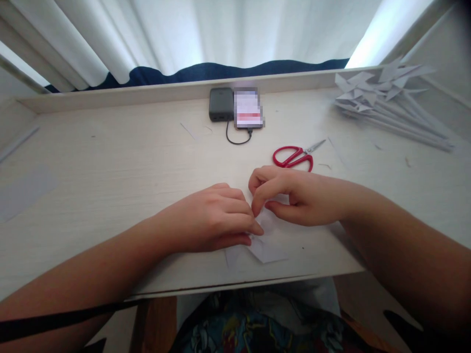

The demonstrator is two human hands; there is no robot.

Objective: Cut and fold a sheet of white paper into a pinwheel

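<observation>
A white paper pinwheel (265,250) lies flat near the table's front edge, its pointed flaps showing below and between my hands. My left hand (217,220) presses over its left side, fingers bent together and thumb tucked at the paper. From the right, my right hand (285,196) reaches in with curled fingers, thumb and forefinger at the upper part of the sheet. The fingertips of both hands nearly meet over the middle, which they mostly hide. Just beyond my right hand rest red-handled scissors (293,158), blades pointing away to the right.
Finished paper pinwheels on paper sticks (382,98) are heaped at the back right. A dark power bank (221,104) is cabled to a phone (248,108) at the back. Paper sheets (25,192) lie at the left, with thin scraps scattered about. Curtains hang behind the raised back edge.
</observation>
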